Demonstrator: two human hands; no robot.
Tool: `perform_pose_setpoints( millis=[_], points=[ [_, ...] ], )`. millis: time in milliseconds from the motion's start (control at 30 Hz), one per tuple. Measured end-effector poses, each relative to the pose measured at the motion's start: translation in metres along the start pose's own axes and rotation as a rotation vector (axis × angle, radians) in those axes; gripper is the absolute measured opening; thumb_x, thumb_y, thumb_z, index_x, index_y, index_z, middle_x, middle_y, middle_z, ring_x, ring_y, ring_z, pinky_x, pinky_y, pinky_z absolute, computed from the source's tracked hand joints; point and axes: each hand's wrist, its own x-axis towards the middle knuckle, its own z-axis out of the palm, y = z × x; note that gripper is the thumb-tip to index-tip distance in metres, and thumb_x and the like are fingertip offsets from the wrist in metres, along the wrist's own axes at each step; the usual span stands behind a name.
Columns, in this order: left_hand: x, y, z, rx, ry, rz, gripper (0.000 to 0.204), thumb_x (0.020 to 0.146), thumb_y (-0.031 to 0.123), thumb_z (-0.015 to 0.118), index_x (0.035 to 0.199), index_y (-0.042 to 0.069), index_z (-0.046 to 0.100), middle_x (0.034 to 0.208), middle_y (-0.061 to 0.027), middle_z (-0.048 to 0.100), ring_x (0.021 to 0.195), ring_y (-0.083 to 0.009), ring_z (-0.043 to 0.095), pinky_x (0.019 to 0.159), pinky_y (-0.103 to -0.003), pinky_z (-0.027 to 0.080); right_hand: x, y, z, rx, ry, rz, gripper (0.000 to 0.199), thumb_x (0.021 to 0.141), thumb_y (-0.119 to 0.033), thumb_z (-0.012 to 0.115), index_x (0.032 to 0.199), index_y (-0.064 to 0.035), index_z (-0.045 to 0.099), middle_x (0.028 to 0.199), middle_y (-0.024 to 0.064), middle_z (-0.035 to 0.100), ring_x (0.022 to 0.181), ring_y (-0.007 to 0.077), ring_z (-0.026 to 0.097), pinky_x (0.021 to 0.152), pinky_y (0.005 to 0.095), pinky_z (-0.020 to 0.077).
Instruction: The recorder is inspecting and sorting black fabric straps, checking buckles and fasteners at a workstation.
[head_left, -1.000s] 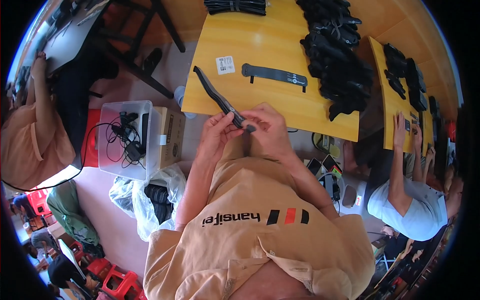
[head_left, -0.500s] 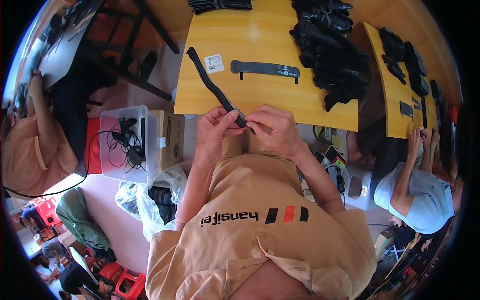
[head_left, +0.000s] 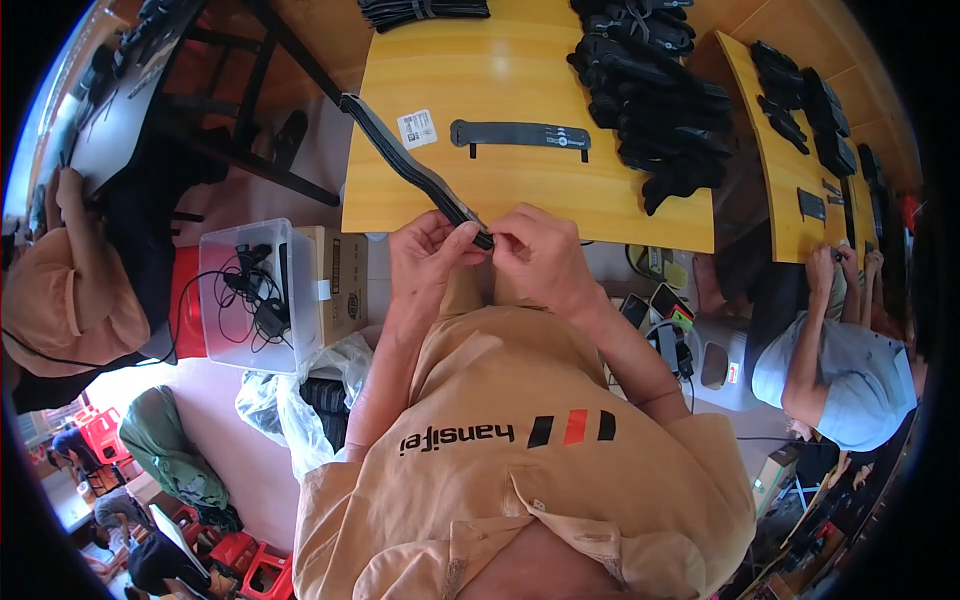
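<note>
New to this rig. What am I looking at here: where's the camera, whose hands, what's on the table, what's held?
One fisheye camera worn on a person's head, looking down, so straight edges bend. No robot. The left hand and right hand pinch the near end of a long black strap, which runs up and left over the edge of the yellow table. On the table lie a flat black strap, a white label and a pile of black straps. Other people work at both sides.

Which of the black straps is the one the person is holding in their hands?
The long black strap slanting off the table's left corner; both the left hand and right hand pinch its near end. The flat strap and the heaped pile lie untouched on the table.
</note>
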Motion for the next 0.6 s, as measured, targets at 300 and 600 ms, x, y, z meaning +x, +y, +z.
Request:
perform_pose_setpoints(
  millis=[300,600],
  points=[
    [0.0001,-0.0047,-0.0014,-0.039,0.016,0.017,0.017,0.087,0.011,0.060,0.097,-0.003,0.061,0.083,-0.0089,0.067,0.071,-0.0124,0.065,0.067,-0.025,0.055,0.0008,-0.0042,-0.0014,0.013,-0.001,0.009,0.013,0.070,0.004,0.061,0.083,0.0025,0.062,0.074,0.0125,0.060,0.062,0.0253,0.060,0.054,0.0307,0.0489],
    [-0.0013,-0.0025,-0.0069,-0.068,-0.026,-0.050,0.018,0.088,0.012,0.059,0.095,-0.004,0.060,0.085,-0.0106,0.065,0.070,-0.0139,0.064,0.064,-0.025,0.055,0.0019,0.0016,-0.0009,0.025,-0.037,-0.022,0.015,0.071,0.005,0.060,0.086,0.0024,0.062,0.075,0.0128,0.059,0.063,0.0263,0.060,0.055,0.0322,0.0484]
  ],
)
